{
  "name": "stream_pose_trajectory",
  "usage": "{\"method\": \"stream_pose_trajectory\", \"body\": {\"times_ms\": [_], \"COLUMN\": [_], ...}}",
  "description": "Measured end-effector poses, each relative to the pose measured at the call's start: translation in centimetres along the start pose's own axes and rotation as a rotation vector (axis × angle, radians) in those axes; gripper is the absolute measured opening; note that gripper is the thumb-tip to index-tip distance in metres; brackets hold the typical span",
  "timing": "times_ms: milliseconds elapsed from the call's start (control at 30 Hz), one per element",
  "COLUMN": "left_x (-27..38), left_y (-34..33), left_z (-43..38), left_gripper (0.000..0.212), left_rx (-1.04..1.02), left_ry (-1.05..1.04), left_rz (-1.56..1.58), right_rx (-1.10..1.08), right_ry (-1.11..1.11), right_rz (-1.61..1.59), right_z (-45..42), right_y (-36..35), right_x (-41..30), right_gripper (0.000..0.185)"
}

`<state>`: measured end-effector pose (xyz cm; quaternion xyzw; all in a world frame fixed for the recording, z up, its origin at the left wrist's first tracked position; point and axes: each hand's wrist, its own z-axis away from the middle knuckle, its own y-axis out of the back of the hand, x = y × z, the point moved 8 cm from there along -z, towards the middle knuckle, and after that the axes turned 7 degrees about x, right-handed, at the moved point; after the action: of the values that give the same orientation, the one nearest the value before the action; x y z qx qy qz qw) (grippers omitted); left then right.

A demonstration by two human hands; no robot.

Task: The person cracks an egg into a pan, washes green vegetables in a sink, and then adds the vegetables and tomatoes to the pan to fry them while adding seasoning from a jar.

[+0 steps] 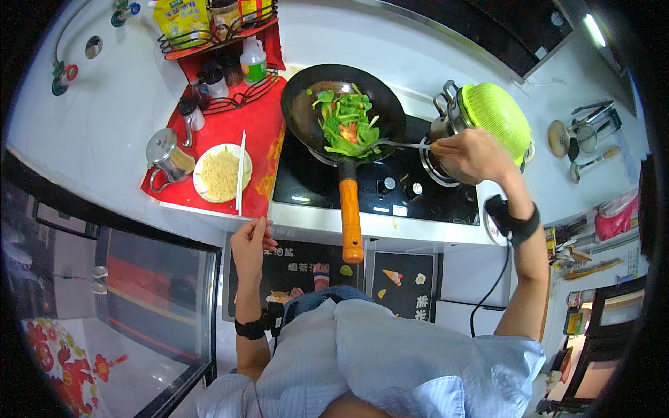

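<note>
A dark wok [308, 117] with an orange wooden handle [350, 219] sits on the left burner of the black glass hob. Leafy greens [342, 117] with some reddish pieces lie inside it. My right hand [473, 154] grips a metal cooking utensil [402, 143] by its wooden handle; the head of the utensil rests among the greens. My left hand [253, 240] hangs by the counter's front edge, near the white chopsticks [241, 172], holding nothing that I can see. Those chopsticks lie across the right side of a plate of pale yellow, crumbly food [219, 172].
Right of the wok stands a steel pot [444, 125] under a lime-green strainer basket [496, 117]. On the red mat [235, 123] are a lidded glass jug [170, 154] and a seasoning rack [245, 96] with bottles. Ladles and a skimmer [558, 138] hang at the right.
</note>
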<state>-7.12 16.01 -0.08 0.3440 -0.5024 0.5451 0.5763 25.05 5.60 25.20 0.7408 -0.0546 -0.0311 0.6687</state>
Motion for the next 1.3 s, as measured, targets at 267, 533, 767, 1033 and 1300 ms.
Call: {"method": "stream_pose_trajectory", "body": {"times_ms": [267, 533, 767, 1033, 1300], "left_x": [-0.6, -1.1, -0.6, 0.0, 0.6], "left_y": [-1.0, -2.0, -0.1, 1.6, 1.4], "left_z": [-0.2, -1.1, 0.3, 1.6, 2.3], "left_gripper": [0.023, 0.024, 0.021, 0.022, 0.023], "left_rx": [0.001, 0.017, 0.059, 0.081, 0.001], "left_ry": [0.014, 0.056, 0.028, 0.024, -0.009], "left_rz": [0.003, -0.001, -0.071, -0.046, -0.010], "right_rx": [-0.090, -0.102, -0.588, -0.307, -0.059], "right_ry": [-0.295, -0.633, -1.183, -0.653, -0.298], "right_rz": [-0.371, -0.448, -1.580, -0.972, -0.357], "right_z": [-4.8, -2.6, -2.6, -6.0, -2.8], "right_y": [-7.7, -7.4, -21.2, -16.4, -9.1], "right_x": [7.5, 14.3, 14.6, 9.4, 4.6], "right_gripper": [0.029, 0.043, 0.031, 0.034, 0.028]}}
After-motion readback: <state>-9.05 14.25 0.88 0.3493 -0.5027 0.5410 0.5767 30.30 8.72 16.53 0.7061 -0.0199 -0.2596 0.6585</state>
